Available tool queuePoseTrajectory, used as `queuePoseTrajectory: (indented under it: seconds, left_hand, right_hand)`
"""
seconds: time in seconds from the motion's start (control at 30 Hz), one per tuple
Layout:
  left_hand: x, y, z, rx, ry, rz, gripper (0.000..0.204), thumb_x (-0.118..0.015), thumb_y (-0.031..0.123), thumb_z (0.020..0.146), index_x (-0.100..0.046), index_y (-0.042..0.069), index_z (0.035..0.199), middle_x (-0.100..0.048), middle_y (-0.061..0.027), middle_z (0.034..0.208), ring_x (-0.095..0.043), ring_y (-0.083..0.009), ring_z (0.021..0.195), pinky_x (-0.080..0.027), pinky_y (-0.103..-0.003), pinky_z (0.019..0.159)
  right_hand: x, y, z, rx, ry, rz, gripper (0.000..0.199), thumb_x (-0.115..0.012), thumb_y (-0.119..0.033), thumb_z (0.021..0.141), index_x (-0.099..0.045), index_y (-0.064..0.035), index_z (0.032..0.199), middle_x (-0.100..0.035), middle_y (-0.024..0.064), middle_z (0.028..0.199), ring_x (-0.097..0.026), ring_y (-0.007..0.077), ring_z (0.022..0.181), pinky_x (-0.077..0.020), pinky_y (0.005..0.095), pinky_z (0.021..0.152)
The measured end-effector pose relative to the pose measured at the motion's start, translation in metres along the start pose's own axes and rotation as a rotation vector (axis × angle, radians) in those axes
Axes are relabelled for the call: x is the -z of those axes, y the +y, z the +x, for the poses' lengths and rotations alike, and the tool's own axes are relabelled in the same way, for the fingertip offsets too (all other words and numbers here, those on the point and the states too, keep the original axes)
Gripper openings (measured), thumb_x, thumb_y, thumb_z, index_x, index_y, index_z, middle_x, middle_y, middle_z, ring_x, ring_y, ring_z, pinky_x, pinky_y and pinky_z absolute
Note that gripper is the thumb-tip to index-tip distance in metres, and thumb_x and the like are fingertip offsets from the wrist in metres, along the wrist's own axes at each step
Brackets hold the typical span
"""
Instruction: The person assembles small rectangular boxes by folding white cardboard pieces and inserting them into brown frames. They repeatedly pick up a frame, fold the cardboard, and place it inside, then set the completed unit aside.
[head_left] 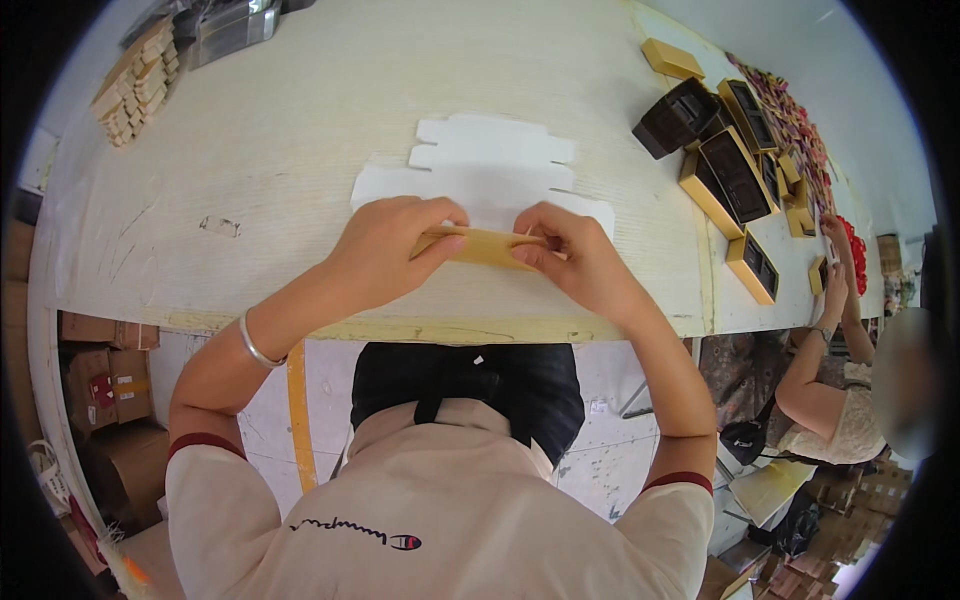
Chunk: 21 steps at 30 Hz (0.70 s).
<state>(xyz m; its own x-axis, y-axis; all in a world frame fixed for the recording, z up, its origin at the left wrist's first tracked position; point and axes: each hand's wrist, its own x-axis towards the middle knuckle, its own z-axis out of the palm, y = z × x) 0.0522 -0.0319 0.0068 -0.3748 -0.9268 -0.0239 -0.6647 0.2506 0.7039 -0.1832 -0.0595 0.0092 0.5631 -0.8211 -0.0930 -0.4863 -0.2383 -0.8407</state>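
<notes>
A flat die-cut cardboard blank (486, 180) lies on the table in front of me, white side up, with notched tabs along its sides. Its near edge is folded up and shows a gold outer face (484, 250). My left hand (385, 250) pinches the left end of this gold strip between thumb and fingers. At the other end, my right hand (575, 252) grips it the same way, thumb on the near side. The fingertips behind the strip are partly hidden.
Gold boxes (728, 180) with black inserts and a black plastic tray (676, 118) stand at the right. A co-worker's hands (836, 285) hold a small gold box near red items (855, 258). Stacked pale strips (140, 85) and clear plastic pieces (235, 32) sit far left.
</notes>
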Motion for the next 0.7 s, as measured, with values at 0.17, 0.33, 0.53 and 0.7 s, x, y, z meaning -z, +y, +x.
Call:
queuePoseTrajectory:
  seconds: [0.17,0.33,0.53,0.7]
  left_hand:
    - [-0.014,0.002,0.005,-0.234,0.252,0.318,0.026,-0.070,0.010,0.078,-0.060,0.009,0.102,-0.060,-0.0072,0.091,-0.056,-0.0244,0.088,-0.045,-0.036,0.075]
    - [-0.019,-0.010,0.008,-0.388,0.213,0.263,0.020,-0.068,0.007,0.080,-0.060,0.008,0.099,-0.059,-0.0082,0.090,-0.057,-0.0256,0.083,-0.046,-0.036,0.074]
    - [-0.006,-0.009,0.013,0.107,-0.051,-0.228,0.012,-0.066,0.007,0.082,-0.061,0.007,0.092,-0.059,-0.0086,0.086,-0.057,-0.0242,0.065,-0.047,-0.032,0.062]
    - [-0.013,-0.002,0.017,-0.240,0.308,0.337,0.016,-0.070,0.013,0.079,-0.063,0.005,0.091,-0.059,-0.0059,0.091,-0.057,-0.0248,0.082,-0.047,-0.034,0.071]
  right_hand:
    - [-0.015,0.013,-0.001,0.507,0.335,-0.559,0.020,-0.069,-0.006,0.077,-0.060,-0.0020,0.095,-0.059,0.0129,0.093,-0.058,0.0279,0.075,-0.0477,0.0359,0.068]
    - [-0.007,0.022,-0.001,0.637,0.283,-0.633,0.024,-0.066,-0.005,0.078,-0.062,-0.0023,0.101,-0.059,0.0126,0.095,-0.058,0.0277,0.079,-0.0483,0.0375,0.069]
    - [0.003,0.010,-0.002,0.412,0.157,-0.523,0.021,-0.066,-0.005,0.077,-0.063,-0.0023,0.098,-0.058,0.0124,0.098,-0.058,0.0262,0.087,-0.0486,0.0370,0.069]
    - [-0.005,0.017,0.005,0.674,0.278,-0.777,0.023,-0.065,-0.009,0.074,-0.062,-0.0020,0.095,-0.054,0.0105,0.094,-0.057,0.0252,0.090,-0.0486,0.0354,0.071]
